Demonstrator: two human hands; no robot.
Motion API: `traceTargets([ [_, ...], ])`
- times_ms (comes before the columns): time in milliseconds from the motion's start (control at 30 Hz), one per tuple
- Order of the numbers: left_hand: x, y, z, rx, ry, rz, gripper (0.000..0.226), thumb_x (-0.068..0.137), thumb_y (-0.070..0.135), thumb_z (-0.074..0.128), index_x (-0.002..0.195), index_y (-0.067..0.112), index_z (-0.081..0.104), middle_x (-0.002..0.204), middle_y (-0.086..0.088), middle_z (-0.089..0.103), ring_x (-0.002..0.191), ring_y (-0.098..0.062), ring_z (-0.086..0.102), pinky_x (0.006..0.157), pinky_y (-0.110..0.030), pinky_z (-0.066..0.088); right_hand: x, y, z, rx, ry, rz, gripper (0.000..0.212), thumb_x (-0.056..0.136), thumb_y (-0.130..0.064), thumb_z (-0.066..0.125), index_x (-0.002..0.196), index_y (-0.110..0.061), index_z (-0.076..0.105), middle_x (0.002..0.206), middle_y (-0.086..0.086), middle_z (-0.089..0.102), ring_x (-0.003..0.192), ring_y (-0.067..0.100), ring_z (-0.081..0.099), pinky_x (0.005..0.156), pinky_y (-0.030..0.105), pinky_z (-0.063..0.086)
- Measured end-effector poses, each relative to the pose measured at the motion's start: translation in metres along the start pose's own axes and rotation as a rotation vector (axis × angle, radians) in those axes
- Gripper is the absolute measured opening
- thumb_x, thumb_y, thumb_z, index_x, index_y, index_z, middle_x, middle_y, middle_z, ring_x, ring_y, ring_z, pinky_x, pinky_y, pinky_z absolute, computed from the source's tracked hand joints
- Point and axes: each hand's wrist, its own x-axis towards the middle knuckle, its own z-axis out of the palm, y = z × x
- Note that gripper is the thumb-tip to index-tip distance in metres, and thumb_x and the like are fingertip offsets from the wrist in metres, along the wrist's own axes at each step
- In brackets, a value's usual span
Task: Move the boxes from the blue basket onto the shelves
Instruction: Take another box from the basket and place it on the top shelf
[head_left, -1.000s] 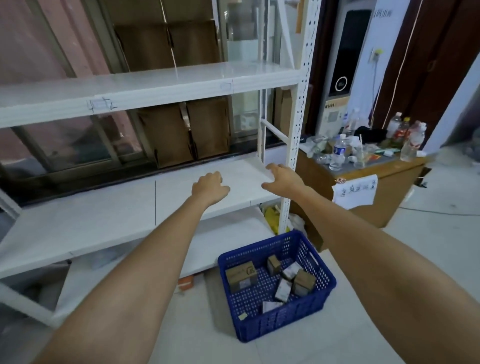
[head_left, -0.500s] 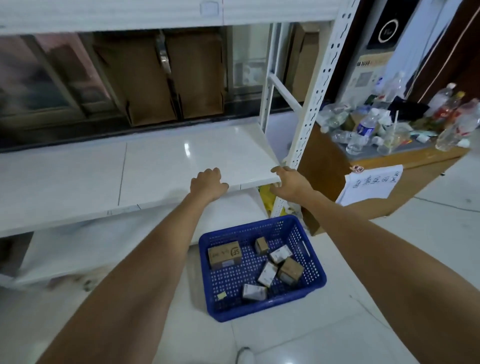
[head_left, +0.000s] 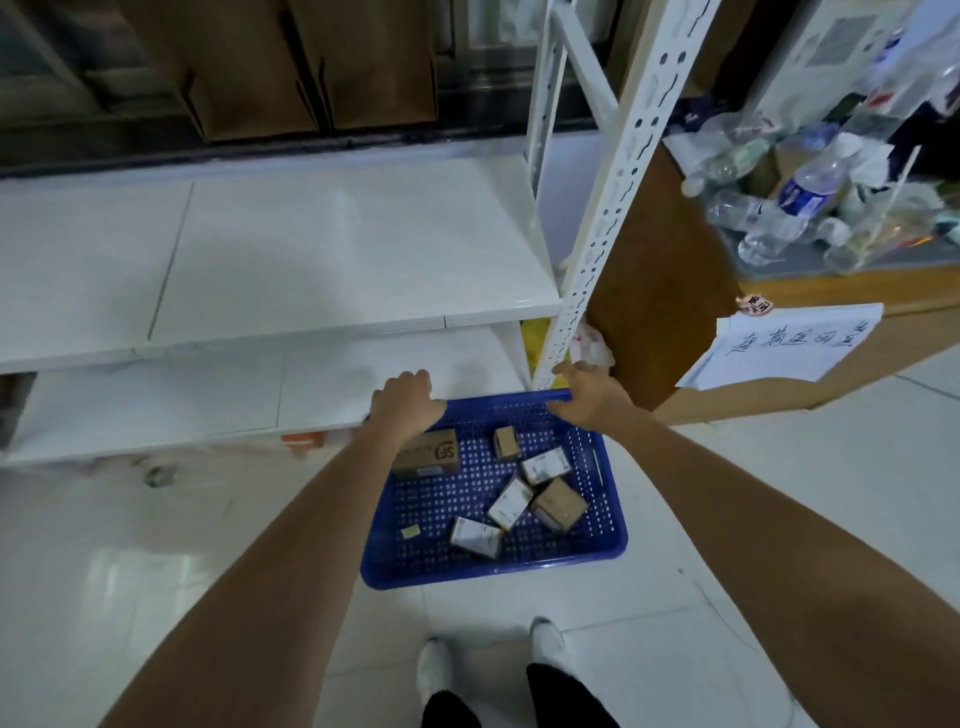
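both hands reach to the far rim of the blue basket: left hand curled over it, right hand gripping it (fingers hidden). boxes lie inside, on the floor by the white shelves.

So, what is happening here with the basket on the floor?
A person bends over a blue perforated plastic basket on the white tiled floor. The left hand and right hand are at its far rim, fingers curled there. Several small cardboard boxes lie inside, none yet on the white metal shelves.
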Motion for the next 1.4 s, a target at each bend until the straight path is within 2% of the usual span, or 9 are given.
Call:
traceTargets([
  [133, 0.035, 0.018, 0.052, -0.014, -0.041, 0.006, 0.028, 0.089, 0.029, 0.049, 0.109, 0.010, 0.053, 0.108, -0.009, 0.057, 0.097, -0.026, 0.054, 0.085, -0.040, 0.047, 0.030, 0.047, 0.033, 0.024, -0.033, 0.024, 0.057, 0.085, -0.040, 0.062, 0.134, -0.016, 0.046, 0.124, 0.015, 0.054, 0.115, 0.033, 0.052, 0.094, 0.042, 0.048],
  [267, 0.082, 0.010, 0.120, -0.036, -0.064, 0.003, 0.033, 0.089, 0.031, 0.048, 0.116, 0.012, 0.051, 0.115, -0.007, 0.056, 0.102, -0.027, 0.053, 0.083, -0.040, 0.048, 0.073, 0.082, 0.084, 0.026, -0.059, 0.060, 0.070, 0.088, -0.041, 0.059, 0.148, -0.017, 0.031, 0.137, 0.015, 0.049, 0.123, 0.034, 0.049, 0.096, 0.041, 0.048],
  [467, 0.171, -0.033, 0.247, -0.066, -0.079, -0.013, 0.033, 0.090, 0.025, 0.049, 0.115, 0.002, 0.053, 0.118, -0.021, 0.058, 0.104, -0.037, 0.057, 0.084, -0.048, 0.047, 0.152, 0.125, 0.197, -0.034, -0.103, 0.064, 0.065, 0.088, -0.043, 0.059, 0.144, -0.019, 0.037, 0.148, 0.014, 0.040, 0.129, 0.034, 0.045, 0.099, 0.042, 0.045],
  [600, 0.238, -0.060, 0.334, -0.103, -0.034, -0.026, 0.016, 0.088, 0.024, 0.053, 0.091, 0.009, 0.053, 0.087, -0.006, 0.053, 0.082, -0.026, 0.053, 0.073, -0.038, 0.045, 0.215, 0.149, 0.287, -0.049, -0.107, 0.074, 0.071, 0.086, -0.046, 0.061, 0.146, -0.021, 0.033, 0.152, 0.013, 0.032, 0.132, 0.036, 0.039, 0.100, 0.046, 0.045],
  [700, 0.281, -0.079, 0.392, -0.149, -0.069, 0.035, 0.029, 0.091, 0.020, 0.049, 0.068, 0.021, 0.031, 0.067, 0.001, 0.037, 0.064, -0.016, 0.041, 0.059, -0.032, 0.041, 0.258, 0.156, 0.350, -0.066, -0.092, 0.073, 0.074, 0.085, -0.053, 0.062, 0.146, -0.023, 0.033, 0.151, 0.013, 0.033, 0.131, 0.037, 0.040, 0.101, 0.048, 0.045],
  [933, 0.364, -0.109, 0.509, -0.197, -0.041, 0.050, 0.021, 0.096, 0.027, 0.046, 0.083, 0.014, 0.035, 0.068, 0.000, 0.034, 0.057, -0.013, 0.030, 0.057, -0.030, 0.032, 0.352, 0.160, 0.478, -0.103, 0.010, 0.107, 0.073, 0.090, -0.052, 0.050, 0.150, -0.021, 0.023, 0.146, 0.021, 0.035, 0.122, 0.041, 0.047, 0.092, 0.045, 0.048],
  [1067, 0.392, -0.117, 0.533, -0.144, -0.038, 0.076, 0.014, 0.093, 0.028, 0.046, 0.096, 0.014, 0.043, 0.079, -0.006, 0.048, 0.062, -0.015, 0.040, 0.050, -0.030, 0.029, 0.379, 0.161, 0.515, -0.049, 0.153, 0.100, 0.079, 0.082, -0.052, 0.066, 0.142, -0.021, 0.025, 0.130, 0.021, 0.047, 0.108, 0.040, 0.057, 0.070, 0.040, 0.045],
  [1200, 0.401, -0.113, 0.532, -0.130, -0.012, 0.050, 0.036, 0.093, 0.030, 0.048, 0.122, 0.009, 0.048, 0.111, -0.010, 0.056, 0.087, -0.023, 0.053, 0.063, -0.029, 0.036, 0.384, 0.159, 0.519, -0.009, 0.231, 0.056, 0.064, 0.083, -0.047, 0.067, 0.127, -0.016, 0.032, 0.119, 0.022, 0.052, 0.096, 0.039, 0.060, 0.064, 0.037, 0.041],
  [1400, 0.349, -0.102, 0.497, -0.213, -0.038, 0.038, 0.026, 0.095, 0.027, 0.046, 0.105, 0.002, 0.049, 0.082, -0.005, 0.046, 0.072, -0.020, 0.045, 0.067, -0.033, 0.036, 0.341, 0.153, 0.464, 0.433, 0.084, 0.149, 0.070, 0.089, -0.051, 0.057, 0.142, -0.016, 0.028, 0.120, 0.013, 0.057, 0.096, 0.035, 0.059, 0.071, 0.040, 0.047],
])
